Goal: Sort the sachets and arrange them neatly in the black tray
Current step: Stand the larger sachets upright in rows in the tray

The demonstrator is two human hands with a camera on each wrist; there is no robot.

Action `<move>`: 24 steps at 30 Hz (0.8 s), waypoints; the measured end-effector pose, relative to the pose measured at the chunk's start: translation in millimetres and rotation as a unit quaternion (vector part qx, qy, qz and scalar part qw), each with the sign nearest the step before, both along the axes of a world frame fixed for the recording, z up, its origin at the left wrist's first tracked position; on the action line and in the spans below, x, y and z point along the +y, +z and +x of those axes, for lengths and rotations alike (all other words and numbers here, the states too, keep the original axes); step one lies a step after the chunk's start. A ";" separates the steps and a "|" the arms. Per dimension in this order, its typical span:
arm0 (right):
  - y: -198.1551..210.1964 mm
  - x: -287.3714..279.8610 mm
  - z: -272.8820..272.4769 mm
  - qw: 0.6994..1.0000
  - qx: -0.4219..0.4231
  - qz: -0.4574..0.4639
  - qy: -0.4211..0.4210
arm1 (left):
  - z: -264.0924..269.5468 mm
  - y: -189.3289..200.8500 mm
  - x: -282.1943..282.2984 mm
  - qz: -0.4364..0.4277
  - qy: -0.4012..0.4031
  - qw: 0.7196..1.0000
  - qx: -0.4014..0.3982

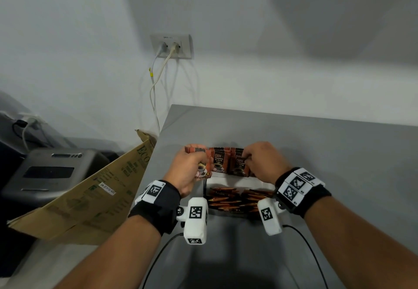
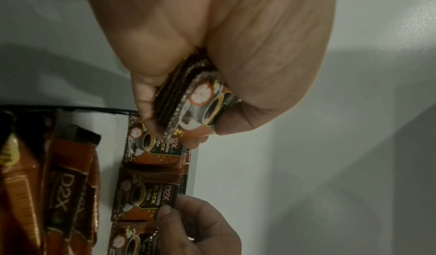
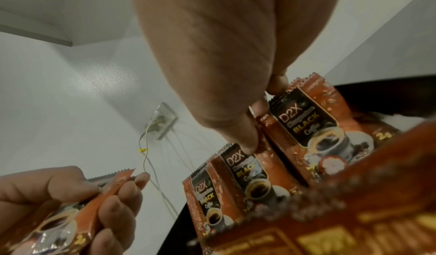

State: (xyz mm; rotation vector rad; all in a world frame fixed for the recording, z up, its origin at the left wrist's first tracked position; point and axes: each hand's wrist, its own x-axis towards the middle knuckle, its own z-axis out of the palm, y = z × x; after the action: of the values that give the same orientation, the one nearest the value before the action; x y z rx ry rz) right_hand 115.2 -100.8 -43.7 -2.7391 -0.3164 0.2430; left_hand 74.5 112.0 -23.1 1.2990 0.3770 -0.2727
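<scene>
At the centre of the head view, the left hand (image 1: 188, 171) clutches a sachet stack (image 2: 186, 98); the right hand (image 1: 263, 161) pinches standing sachets (image 1: 228, 161) in the black tray (image 1: 205, 189). A nudge could topple that row.

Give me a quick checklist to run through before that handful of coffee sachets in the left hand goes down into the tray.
1. Left hand grips its stack of sachets firmly: ok.
2. Stack edges squared up: cannot tell, mostly hidden by the fingers.
3. Right hand steadies the standing row of sachets by pinching their top edges: ok.
4. Free space in the black tray for the stack: cannot tell, the hands hide that end.
5. Stick sachets kept apart in the near section: ok.
6. All sachets in the row face the same way: ok for the ones visible.
</scene>
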 end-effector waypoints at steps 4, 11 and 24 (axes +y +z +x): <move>0.6 0.6 -2.1 0.999 -0.015 0.024 -0.016 | -1.2 1.3 -1.7 -0.008 -0.007 1.000 0.001; 47.7 8.1 -10.2 0.982 -0.019 0.186 -0.040 | -0.2 3.4 -6.8 -0.030 -0.038 0.998 -0.033; 45.5 32.8 2.3 0.992 0.045 0.119 -0.003 | 12.4 -3.0 25.9 0.038 0.079 0.996 -0.009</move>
State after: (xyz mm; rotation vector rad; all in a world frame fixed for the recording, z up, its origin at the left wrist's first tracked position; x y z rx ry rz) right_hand 117.5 -68.0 1.8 -2.4855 -0.2908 0.3065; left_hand 87.0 137.9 -26.0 1.3367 0.4756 -0.1148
